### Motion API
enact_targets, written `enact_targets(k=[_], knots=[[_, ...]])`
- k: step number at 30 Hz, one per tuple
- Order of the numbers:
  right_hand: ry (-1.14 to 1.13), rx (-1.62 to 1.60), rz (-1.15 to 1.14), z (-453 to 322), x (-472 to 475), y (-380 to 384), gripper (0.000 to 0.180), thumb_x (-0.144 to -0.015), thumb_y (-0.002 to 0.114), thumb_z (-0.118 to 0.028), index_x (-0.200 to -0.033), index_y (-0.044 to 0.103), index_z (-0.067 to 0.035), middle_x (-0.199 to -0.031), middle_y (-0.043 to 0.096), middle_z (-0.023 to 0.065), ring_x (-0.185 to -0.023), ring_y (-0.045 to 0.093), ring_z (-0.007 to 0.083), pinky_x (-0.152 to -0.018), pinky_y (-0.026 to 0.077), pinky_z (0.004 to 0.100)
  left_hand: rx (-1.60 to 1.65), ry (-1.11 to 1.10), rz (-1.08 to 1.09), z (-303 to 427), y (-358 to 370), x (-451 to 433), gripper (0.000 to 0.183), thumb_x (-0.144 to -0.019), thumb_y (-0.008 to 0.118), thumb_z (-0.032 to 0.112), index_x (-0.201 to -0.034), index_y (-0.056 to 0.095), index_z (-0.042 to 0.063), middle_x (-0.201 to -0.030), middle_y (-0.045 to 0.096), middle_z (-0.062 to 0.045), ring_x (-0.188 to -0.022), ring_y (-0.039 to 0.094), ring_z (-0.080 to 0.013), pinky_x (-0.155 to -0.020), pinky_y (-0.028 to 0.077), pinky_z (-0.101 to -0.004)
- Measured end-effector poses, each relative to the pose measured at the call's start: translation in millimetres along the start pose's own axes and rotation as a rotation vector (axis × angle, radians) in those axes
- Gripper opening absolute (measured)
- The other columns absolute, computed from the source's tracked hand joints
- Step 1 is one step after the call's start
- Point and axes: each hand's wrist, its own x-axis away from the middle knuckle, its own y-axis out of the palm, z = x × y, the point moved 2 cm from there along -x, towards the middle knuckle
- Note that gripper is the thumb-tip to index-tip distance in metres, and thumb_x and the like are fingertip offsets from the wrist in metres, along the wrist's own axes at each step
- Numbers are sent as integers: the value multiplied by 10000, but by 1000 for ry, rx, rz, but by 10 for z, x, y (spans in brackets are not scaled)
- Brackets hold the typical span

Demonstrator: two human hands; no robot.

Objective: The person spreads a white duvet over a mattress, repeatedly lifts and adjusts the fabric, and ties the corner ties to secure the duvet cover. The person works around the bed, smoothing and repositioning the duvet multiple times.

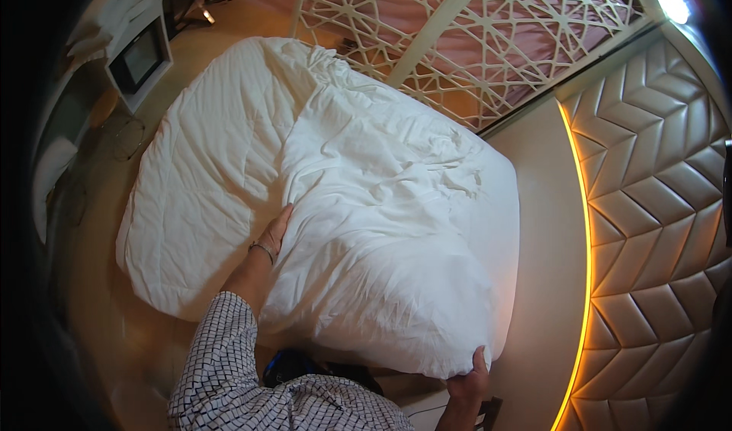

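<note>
A white duvet cover (366, 225) lies rumpled across the bed, puffed up on the side nearest me. At its left edge is my left hand (277, 230), thumb side up and fingers partly hidden by the cloth; it appears to grip that edge. My right hand (470, 378) holds the cover's near right corner, the thumb on top and the fingers beneath. To the left of the cover spreads a quilted white duvet (194, 185), its far end bunched against the cover's folds. A smooth white sheet (501, 225) shows along the bed's right side.
A padded headboard wall (646, 248) with a lit strip (585, 231) stands to the right. Beyond the bed is a lattice screen (434, 36) with pink curtain (514, 48) behind it. Folded white linens (123, 8) rest above a framed cabinet (140, 59) at the far left.
</note>
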Motion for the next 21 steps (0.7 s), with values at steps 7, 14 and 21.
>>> enact_targets(k=[7,14,21], knots=[[71,-102,43,207,-54,-11,526,-1078,419,-341,-1484,364,-12,-1477,480,164,-1331,490,360,-1113,402,548,-15,559,38,1413,260,135,594,-981,565,469,-1340,562,-3,-1254,662,-109,-1164,623,-241,-1035,485,-383],[216,-198,-61,642,-368,-32,519,-1086,396,-338,-1479,361,-2,-1471,481,167,-1333,491,339,-1131,397,516,-53,967,307,3766,-1226,2907,591,-983,566,517,-1321,576,33,-1295,635,-100,-1143,611,-232,-1034,465,-375],[292,-64,-3,1026,-372,51,515,-1086,383,-341,-1484,355,-14,-1483,472,168,-1350,475,342,-1140,387,509,-4,1034,485,3438,-1838,3920,588,-1022,484,535,-1364,543,60,-1340,598,-65,-1164,593,-225,-1003,477,-347]])
